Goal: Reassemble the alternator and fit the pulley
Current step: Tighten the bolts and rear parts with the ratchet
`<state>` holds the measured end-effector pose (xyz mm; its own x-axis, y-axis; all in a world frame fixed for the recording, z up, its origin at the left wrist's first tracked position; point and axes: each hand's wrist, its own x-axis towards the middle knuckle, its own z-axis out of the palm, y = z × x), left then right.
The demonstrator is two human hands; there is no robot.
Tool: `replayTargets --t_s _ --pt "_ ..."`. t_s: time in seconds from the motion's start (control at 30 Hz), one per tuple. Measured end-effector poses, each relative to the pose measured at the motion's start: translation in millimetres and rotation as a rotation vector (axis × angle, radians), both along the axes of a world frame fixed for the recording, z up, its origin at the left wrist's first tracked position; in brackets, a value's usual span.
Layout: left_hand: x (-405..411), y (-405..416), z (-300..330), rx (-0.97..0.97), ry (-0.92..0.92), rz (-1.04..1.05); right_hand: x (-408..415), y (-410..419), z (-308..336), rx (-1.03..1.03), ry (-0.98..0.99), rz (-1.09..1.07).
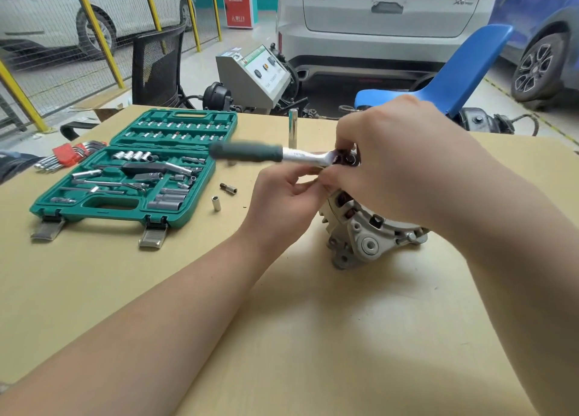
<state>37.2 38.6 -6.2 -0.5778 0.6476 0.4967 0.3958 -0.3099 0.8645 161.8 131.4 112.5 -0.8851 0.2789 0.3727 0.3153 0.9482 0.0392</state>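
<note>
**Two hands, one ratchet, one alternator**

One silver cast-metal alternator [360, 237] sits right of centre on the tan wooden table [282, 337]. Right hand [394, 162] curls over its top, fingers wrapped round the head of the single green-handled chrome ratchet [269, 154]. Left hand [282, 196] pinches something at the alternator's upper edge; can't tell what. One open green plastic socket case [131, 171] lies left, two loose small sockets [223, 196] beside it, one tall chrome socket [293, 127] upright behind. Bare tabletop in front of the alternator.
</note>
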Motion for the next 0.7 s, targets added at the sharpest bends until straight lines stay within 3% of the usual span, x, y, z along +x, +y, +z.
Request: replayTargets --t_s 0.17,0.3,0.4,0.6,0.7 --pt "2.3 0.2 7.0 0.057 0.052 0.006 -10.6 6.7 -2.2 -0.12 0.103 -0.081" --pt "-0.7 0.0 6.2 0.012 0.044 0.06 -1.5 9.8 2.8 -0.166 0.025 0.1" --pt "-4.6 -2.8 4.2 -0.128 0.082 0.049 3.2 6.8 4.9 -0.096 -0.035 0.179" --pt "1.4 0.0 4.4 0.035 0.054 0.025 -5.7 5.3 -4.2 -0.07 0.07 -0.024" --pt "1.6 1.2 4.3 0.053 0.053 0.019 -5.2 7.5 -4.6 -0.098 0.098 -0.012"
